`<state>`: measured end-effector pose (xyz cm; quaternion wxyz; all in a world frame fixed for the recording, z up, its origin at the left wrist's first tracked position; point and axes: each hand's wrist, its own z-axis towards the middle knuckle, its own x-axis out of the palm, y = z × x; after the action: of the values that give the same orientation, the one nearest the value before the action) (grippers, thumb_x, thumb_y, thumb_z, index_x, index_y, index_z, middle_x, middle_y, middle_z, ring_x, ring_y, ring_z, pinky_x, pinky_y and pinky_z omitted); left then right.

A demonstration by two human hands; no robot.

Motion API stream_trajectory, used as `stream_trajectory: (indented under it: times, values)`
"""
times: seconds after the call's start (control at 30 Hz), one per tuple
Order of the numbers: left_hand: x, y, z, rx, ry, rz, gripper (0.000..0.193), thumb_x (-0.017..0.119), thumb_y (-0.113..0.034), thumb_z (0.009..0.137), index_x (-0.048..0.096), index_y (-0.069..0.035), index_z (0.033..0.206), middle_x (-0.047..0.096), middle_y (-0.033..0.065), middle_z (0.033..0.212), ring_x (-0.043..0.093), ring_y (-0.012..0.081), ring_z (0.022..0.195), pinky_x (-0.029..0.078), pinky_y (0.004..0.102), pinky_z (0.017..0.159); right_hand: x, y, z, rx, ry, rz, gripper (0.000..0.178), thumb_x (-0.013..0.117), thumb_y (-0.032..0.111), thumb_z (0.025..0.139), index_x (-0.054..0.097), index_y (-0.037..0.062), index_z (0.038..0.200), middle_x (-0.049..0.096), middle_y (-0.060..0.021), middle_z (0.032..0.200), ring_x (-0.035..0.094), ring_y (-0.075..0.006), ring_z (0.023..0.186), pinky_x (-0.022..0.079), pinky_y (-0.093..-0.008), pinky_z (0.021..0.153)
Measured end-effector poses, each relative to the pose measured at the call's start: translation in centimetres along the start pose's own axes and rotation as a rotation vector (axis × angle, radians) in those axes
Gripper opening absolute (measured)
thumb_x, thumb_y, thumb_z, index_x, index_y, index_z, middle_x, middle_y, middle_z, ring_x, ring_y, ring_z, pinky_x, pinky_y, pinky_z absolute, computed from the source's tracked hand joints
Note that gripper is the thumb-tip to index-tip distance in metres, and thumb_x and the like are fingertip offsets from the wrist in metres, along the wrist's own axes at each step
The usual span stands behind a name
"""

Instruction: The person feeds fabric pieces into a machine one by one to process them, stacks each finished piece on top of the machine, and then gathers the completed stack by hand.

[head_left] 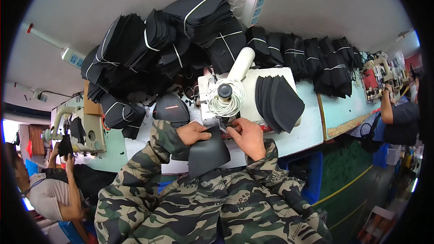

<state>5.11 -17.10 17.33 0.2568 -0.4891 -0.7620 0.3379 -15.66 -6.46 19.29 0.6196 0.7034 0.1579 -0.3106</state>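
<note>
My left hand (193, 133) is closed on the upper left edge of a black curved panel (209, 153), thumb on top. The panel hangs over the table's front edge, its top close to the working end of a white sewing machine (242, 63). My right hand (249, 138) is at that end, thumb and forefinger drawn together; what is between them, if anything, is hidden. A thick coil of white cord or tape (226, 98) lies around a black knob on the machine. Just right of it, a fanned stack of black pointed panels (278, 104) rests on the machine's bed.
Bundles of black panels (199, 16) tied with white bands pile up behind the machine, and more bundles (332, 70) stand right. A black rounded piece (172, 110) lies left. A blue bin (312, 178) sits below. Co-workers (56, 190) (400, 122) work at both sides.
</note>
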Motion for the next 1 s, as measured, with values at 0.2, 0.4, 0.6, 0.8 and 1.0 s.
stream_trajectory:
  times: [0.2,0.4,0.6,0.8,1.0]
  values:
    - [-1.2,-0.2,2.2,-0.082,-0.039,-0.174,0.024,0.06,-0.02,0.085,0.066,0.003,0.084,0.062,0.0011,0.068,0.053,0.0079,0.056,0.043,0.0242,0.056,-0.6,-0.2,0.2,-0.007,-0.011,0.048,0.02,0.068,0.017,0.075,0.063,0.0009,0.085,0.061,-0.0116,0.068,0.06,-0.0246,0.058,0.046,-0.0323,0.054]
    - [-1.0,-1.1,2.6,-0.067,0.026,-0.166,0.024,0.059,-0.018,0.087,0.065,0.005,0.091,0.064,0.0017,0.078,0.055,0.0073,0.065,0.045,0.0231,0.062,-1.6,-0.1,0.5,0.024,0.025,0.063,0.021,0.067,0.019,0.075,0.061,0.0019,0.087,0.061,-0.0126,0.074,0.06,-0.0305,0.066,0.046,-0.0379,0.06]
    - [0.9,0.8,4.1,0.166,-0.225,-0.27,0.022,0.057,-0.012,0.088,0.063,0.005,0.101,0.063,0.0014,0.082,0.055,0.0088,0.075,0.044,0.0244,0.071,-1.2,0.0,2.6,-0.307,0.003,-0.267,0.028,0.07,0.022,0.07,0.061,0.0026,0.087,0.059,-0.0117,0.074,0.057,-0.0297,0.07,0.045,-0.0405,0.064]
    - [-0.1,-4.4,2.7,-0.173,-0.096,-0.156,0.015,0.053,-0.011,0.089,0.059,-0.002,0.101,0.058,0.0042,0.067,0.052,0.0097,0.052,0.044,0.0251,0.045,-2.3,-0.1,0.5,-0.163,0.093,-0.28,0.023,0.068,0.019,0.073,0.06,0.0014,0.085,0.06,-0.0145,0.078,0.058,-0.0351,0.076,0.044,-0.0431,0.066]
    - [-0.8,-3.8,2.6,-0.018,-0.063,-0.125,0.013,0.047,-0.013,0.091,0.056,-0.004,0.093,0.048,0.0016,0.053,0.045,0.0097,0.038,0.036,0.0245,0.035,-4.4,-0.8,-2.9,-0.028,0.091,0.056,0.017,0.065,0.015,0.076,0.06,0.0007,0.085,0.059,-0.0174,0.078,0.058,-0.0369,0.074,0.046,-0.0411,0.065]
